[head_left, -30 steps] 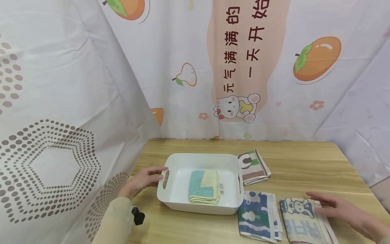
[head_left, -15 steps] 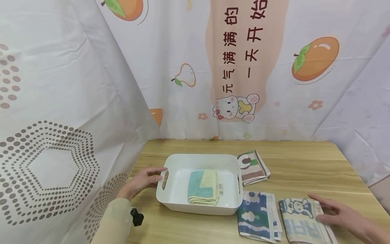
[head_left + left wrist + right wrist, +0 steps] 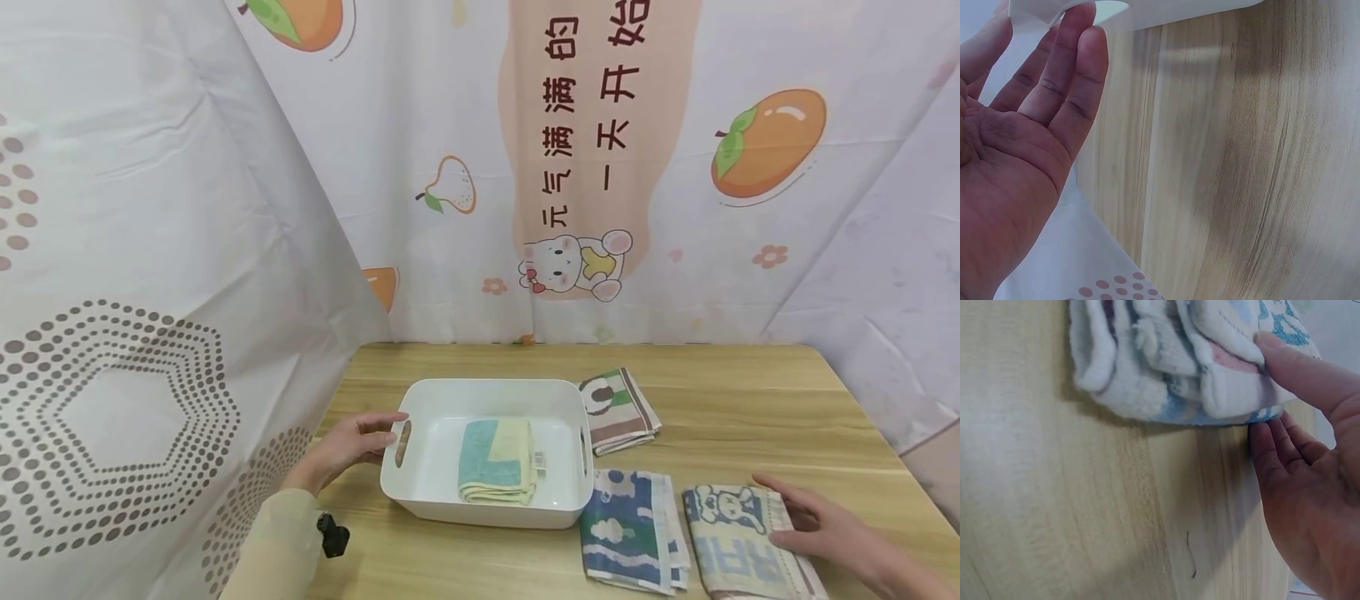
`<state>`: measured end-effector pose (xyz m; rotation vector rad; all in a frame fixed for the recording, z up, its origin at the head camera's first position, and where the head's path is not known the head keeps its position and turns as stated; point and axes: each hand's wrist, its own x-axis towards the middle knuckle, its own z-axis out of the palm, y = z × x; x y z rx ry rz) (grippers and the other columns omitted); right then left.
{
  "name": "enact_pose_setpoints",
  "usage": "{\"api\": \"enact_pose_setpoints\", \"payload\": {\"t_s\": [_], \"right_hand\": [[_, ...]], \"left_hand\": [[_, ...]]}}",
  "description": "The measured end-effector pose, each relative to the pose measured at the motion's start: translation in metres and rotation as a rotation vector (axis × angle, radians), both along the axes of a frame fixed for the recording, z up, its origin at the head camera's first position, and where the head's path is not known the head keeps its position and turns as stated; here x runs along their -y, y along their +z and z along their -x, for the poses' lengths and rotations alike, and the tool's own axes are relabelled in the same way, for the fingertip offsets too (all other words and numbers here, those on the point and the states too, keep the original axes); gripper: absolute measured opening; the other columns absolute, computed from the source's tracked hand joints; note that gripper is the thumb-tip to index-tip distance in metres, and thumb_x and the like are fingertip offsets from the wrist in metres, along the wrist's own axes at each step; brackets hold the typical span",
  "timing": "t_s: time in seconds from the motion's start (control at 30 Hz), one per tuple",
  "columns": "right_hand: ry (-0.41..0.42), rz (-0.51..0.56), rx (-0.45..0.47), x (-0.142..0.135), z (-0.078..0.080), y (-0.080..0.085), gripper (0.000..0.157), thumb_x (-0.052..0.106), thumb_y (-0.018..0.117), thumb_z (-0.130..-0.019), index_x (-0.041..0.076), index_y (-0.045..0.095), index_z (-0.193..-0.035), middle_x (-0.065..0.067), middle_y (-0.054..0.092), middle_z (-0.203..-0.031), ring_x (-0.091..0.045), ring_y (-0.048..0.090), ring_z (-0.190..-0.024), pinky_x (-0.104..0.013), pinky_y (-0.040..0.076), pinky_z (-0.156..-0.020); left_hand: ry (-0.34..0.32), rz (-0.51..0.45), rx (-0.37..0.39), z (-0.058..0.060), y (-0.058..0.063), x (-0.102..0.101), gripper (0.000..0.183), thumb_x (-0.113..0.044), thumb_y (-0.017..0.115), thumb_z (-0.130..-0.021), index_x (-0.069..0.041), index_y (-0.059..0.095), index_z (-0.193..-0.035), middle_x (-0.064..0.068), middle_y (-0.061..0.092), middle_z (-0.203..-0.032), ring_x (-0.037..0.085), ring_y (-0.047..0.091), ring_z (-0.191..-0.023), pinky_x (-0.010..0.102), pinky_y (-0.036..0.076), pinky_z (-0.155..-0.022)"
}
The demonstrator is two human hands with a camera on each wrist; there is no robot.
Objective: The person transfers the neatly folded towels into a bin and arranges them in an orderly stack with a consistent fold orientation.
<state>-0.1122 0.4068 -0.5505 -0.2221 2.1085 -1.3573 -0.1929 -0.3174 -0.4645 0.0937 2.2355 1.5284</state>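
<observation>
My left hand [image 3: 348,450] holds the left handle end of a white plastic basket [image 3: 487,514]. In the left wrist view, thumb and fingertips meet at the basket's rim [image 3: 1185,9] from either side. A folded teal and pale yellow towel [image 3: 495,458] with a small tag lies inside the basket. At the right, my right hand [image 3: 825,529] pinches the edge of a folded cream and blue towel [image 3: 738,542] with a cartoon animal. The right wrist view has the thumb on top of its layered side [image 3: 1210,375], with the fingertips tucked under the lower edge.
A folded blue and green towel [image 3: 626,533] lies between the basket and the towel at my right hand. Behind it, a brown, white and green towel [image 3: 618,412] sits against the basket's right end. Printed curtains [image 3: 450,308] hang behind and left of the wooden table [image 3: 735,392].
The head view has shifted slightly, so everything slides a little left in it. My right thumb has moved a little lower along the towel's edge; my left hand stays at the basket handle.
</observation>
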Motion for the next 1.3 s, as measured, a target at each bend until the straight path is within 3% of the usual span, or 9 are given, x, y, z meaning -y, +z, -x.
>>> {"api": "enact_pose_setpoints", "payload": {"t_s": [0.03,0.07,0.17,0.3,0.73,0.87,1.0,1.1,1.3], "right_hand": [[-0.001,-0.007,-0.016,0.002,0.000,0.000,0.072,0.016,0.059,-0.104,0.004,0.019,-0.163,-0.021,0.044,-0.153,0.004,0.055,-0.118,-0.015,0.050,-0.085],[-0.007,-0.027,-0.032,0.003,-0.001,0.001,0.072,0.017,0.060,-0.104,0.000,0.020,-0.161,-0.031,0.042,-0.151,0.001,0.057,-0.117,-0.016,0.050,-0.083],[-0.030,-0.067,-0.082,0.008,-0.001,0.001,0.075,0.017,0.064,-0.102,-0.015,0.021,-0.153,-0.044,0.041,-0.142,0.013,0.052,-0.106,-0.016,0.050,-0.081],[-0.043,-0.100,-0.152,0.012,-0.002,-0.001,0.071,0.014,0.067,-0.099,-0.023,0.027,-0.145,-0.033,0.054,-0.133,0.022,0.045,-0.100,-0.015,0.049,-0.079],[-0.093,-0.323,-0.318,0.022,-0.006,0.000,0.066,0.023,0.075,-0.094,-0.013,0.047,-0.142,-0.028,0.054,-0.131,0.020,0.039,-0.099,-0.016,0.045,-0.078],[-0.073,-0.256,-0.301,0.023,-0.006,-0.002,0.066,0.019,0.073,-0.095,-0.017,0.043,-0.142,-0.024,0.059,-0.127,0.015,0.047,-0.098,-0.017,0.046,-0.076],[-0.040,-0.112,-0.195,0.023,-0.005,-0.002,0.070,0.013,0.067,-0.099,-0.025,0.028,-0.142,-0.026,0.062,-0.124,0.008,0.056,-0.095,-0.019,0.051,-0.075],[-0.049,-0.118,-0.157,0.024,-0.006,-0.002,0.070,0.016,0.065,-0.101,-0.024,0.026,-0.142,-0.022,0.064,-0.122,0.007,0.058,-0.094,-0.020,0.052,-0.074],[-0.086,-0.203,-0.197,0.029,-0.009,0.003,0.060,0.021,0.065,-0.101,-0.019,0.040,-0.140,-0.018,0.066,-0.119,0.004,0.056,-0.090,-0.020,0.049,-0.072]], "left_hand": [[-0.003,0.001,-0.001,0.000,0.000,0.000,0.055,-0.025,0.072,-0.097,-0.007,0.056,-0.146,0.022,0.051,-0.148,0.029,0.069,-0.107,0.041,0.058,-0.092],[-0.005,0.002,-0.002,0.000,0.001,0.000,0.055,-0.025,0.072,-0.097,-0.007,0.056,-0.147,0.022,0.051,-0.148,0.029,0.069,-0.107,0.041,0.058,-0.091],[-0.009,0.003,-0.007,-0.001,0.002,0.001,0.055,-0.025,0.071,-0.098,-0.006,0.056,-0.147,0.023,0.052,-0.148,0.028,0.069,-0.107,0.042,0.058,-0.091],[-0.004,-0.002,-0.008,-0.001,0.002,0.001,0.055,-0.025,0.072,-0.097,-0.006,0.055,-0.147,0.023,0.051,-0.149,0.028,0.069,-0.106,0.042,0.058,-0.091],[-0.006,-0.002,-0.014,0.000,0.003,0.001,0.054,-0.023,0.072,-0.097,-0.006,0.056,-0.147,0.023,0.049,-0.151,0.028,0.067,-0.110,0.043,0.058,-0.092],[-0.005,0.004,-0.019,0.000,0.002,0.001,0.053,-0.023,0.072,-0.097,-0.006,0.057,-0.146,0.023,0.047,-0.152,0.027,0.064,-0.116,0.044,0.058,-0.092],[0.005,0.019,-0.016,0.000,0.001,0.000,0.051,-0.023,0.072,-0.097,-0.009,0.058,-0.145,0.021,0.046,-0.153,0.026,0.062,-0.120,0.043,0.058,-0.091],[0.006,0.026,-0.018,0.000,0.001,0.000,0.050,-0.022,0.071,-0.098,-0.009,0.059,-0.145,0.021,0.047,-0.153,0.027,0.060,-0.123,0.043,0.058,-0.092],[-0.008,0.016,-0.018,-0.001,0.004,-0.001,0.051,-0.021,0.070,-0.099,-0.007,0.057,-0.146,0.022,0.046,-0.154,0.030,0.059,-0.125,0.043,0.058,-0.092]]}}
